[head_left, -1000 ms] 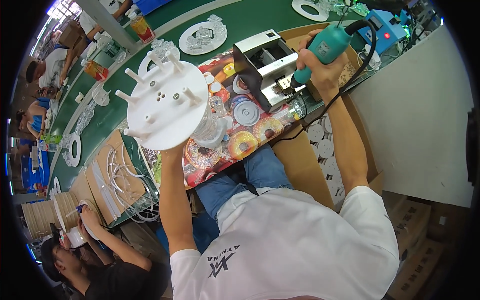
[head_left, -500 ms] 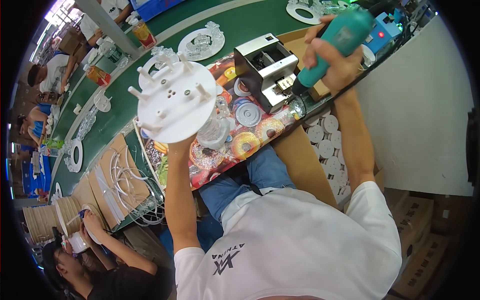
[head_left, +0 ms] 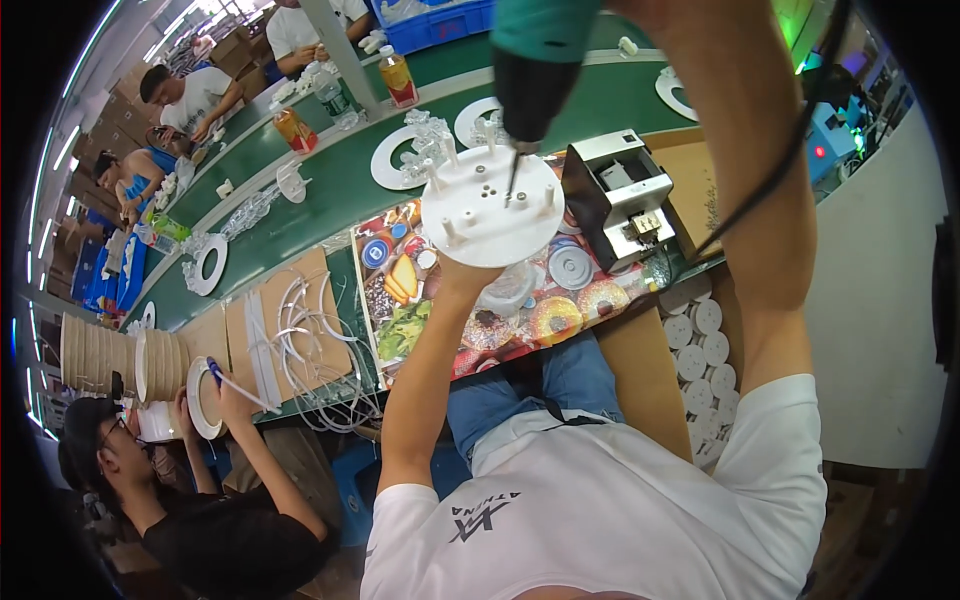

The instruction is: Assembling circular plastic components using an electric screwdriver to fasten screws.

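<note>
Held up over the work mat is a round white plastic disc (head_left: 478, 238) with several upright posts and a few holes and screws on its face. My left hand (head_left: 474, 274) supports it from below, its fingers hidden behind the disc. A teal electric screwdriver (head_left: 540, 62) with a black nose points down at the disc, the thin bit reaching the face right of the centre holes. Whether the tip touches a screw is too small to tell. My right hand (head_left: 640, 10) grips the screwdriver at the top edge, mostly out of view.
A black-and-silver screw feeder (head_left: 622, 190) stands right of the disc on the food-print mat (head_left: 470, 345). White rings (head_left: 392, 160) and clear plastic bags lie on the green table. White discs (head_left: 705, 350) fill a box at lower right. A co-worker (head_left: 190, 500) handles a spool at left.
The screwdriver has moved left from the feeder to over the disc. My left hand and the disc appear further right in the picture, as the whole view has shifted.
</note>
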Tool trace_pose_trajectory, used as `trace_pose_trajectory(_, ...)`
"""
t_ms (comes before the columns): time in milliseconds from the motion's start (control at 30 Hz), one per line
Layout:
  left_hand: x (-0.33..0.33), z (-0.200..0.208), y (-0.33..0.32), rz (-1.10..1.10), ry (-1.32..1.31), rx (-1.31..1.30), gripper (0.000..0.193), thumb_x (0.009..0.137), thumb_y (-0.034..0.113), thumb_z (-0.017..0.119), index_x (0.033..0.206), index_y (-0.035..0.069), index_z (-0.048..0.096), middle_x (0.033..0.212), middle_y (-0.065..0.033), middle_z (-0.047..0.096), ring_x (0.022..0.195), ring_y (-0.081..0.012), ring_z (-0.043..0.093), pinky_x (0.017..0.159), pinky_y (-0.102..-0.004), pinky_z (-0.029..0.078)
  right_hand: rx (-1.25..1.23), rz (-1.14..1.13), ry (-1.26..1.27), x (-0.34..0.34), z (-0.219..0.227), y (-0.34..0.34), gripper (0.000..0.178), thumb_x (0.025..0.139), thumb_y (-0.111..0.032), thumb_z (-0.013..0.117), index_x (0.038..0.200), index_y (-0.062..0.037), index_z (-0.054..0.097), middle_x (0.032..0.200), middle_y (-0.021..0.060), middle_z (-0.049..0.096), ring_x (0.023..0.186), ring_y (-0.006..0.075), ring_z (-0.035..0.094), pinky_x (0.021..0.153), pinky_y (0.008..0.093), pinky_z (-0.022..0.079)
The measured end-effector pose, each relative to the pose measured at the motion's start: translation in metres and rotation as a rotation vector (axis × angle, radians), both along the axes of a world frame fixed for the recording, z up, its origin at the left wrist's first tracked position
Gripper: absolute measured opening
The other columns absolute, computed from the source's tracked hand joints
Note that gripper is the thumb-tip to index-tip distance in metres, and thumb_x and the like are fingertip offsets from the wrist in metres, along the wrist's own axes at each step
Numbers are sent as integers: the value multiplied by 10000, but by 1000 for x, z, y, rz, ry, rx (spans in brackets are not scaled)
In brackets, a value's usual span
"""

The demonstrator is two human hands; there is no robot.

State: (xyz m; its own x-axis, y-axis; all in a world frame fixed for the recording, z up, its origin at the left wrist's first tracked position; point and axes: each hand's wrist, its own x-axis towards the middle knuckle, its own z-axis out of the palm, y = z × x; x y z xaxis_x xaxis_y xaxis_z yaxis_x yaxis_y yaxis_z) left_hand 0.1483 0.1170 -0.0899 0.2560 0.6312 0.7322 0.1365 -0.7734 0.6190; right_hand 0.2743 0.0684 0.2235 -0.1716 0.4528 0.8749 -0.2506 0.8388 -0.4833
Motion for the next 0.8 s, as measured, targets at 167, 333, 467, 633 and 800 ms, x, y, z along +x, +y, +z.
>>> trace_pose_trajectory(167, -4, 6, -6, 263, 391, -154, 642, 731, 298, 738, 1293, 125, 480, 1223, -73, 569, 1167, -251, 520, 1051, -421, 328, -191, -262, -104, -23, 1, -1, 181, 779, -144, 543, 753, 35, 541, 634, 74, 532, 505, 141, 547, 435, 301, 478)
trace_pose_trajectory(333, -5, -11, 2, 102, -9, 41, 679, 674, 280, 786, 1257, 98, 488, 1178, -77, 593, 1105, -247, 567, 979, -402, 410, -171, -209, -123, -29, -5, 4, 178, 776, -140, 544, 752, 36, 539, 626, 74, 530, 501, 142, 546, 429, 301, 476)
trace_pose_trajectory(467, -1, 4, -8, -77, -228, -211, 665, 656, 241, 802, 1231, 95, 501, 1156, -68, 608, 1070, -236, 590, 919, -373, 458, -160, -187, -134, -28, -10, 7, 174, 773, -136, 545, 751, 36, 537, 620, 75, 529, 497, 142, 544, 424, 301, 474)
trace_pose_trajectory(633, -6, -5, 1, 77, -1, 76, 627, 676, 245, 786, 1223, 98, 517, 1148, -67, 618, 1062, -227, 596, 922, -373, 455, -144, -152, -148, -27, -13, 9, 171, 770, -132, 546, 749, 37, 535, 612, 75, 528, 492, 142, 543, 419, 300, 472)
trace_pose_trajectory(800, -4, -7, 1, 114, 59, 104, 592, 695, 250, 768, 1222, 115, 533, 1148, -59, 621, 1061, -222, 597, 934, -377, 445, -130, -109, -165, -28, -18, 12, 167, 767, -128, 547, 748, 37, 532, 604, 75, 526, 487, 142, 541, 413, 300, 469)
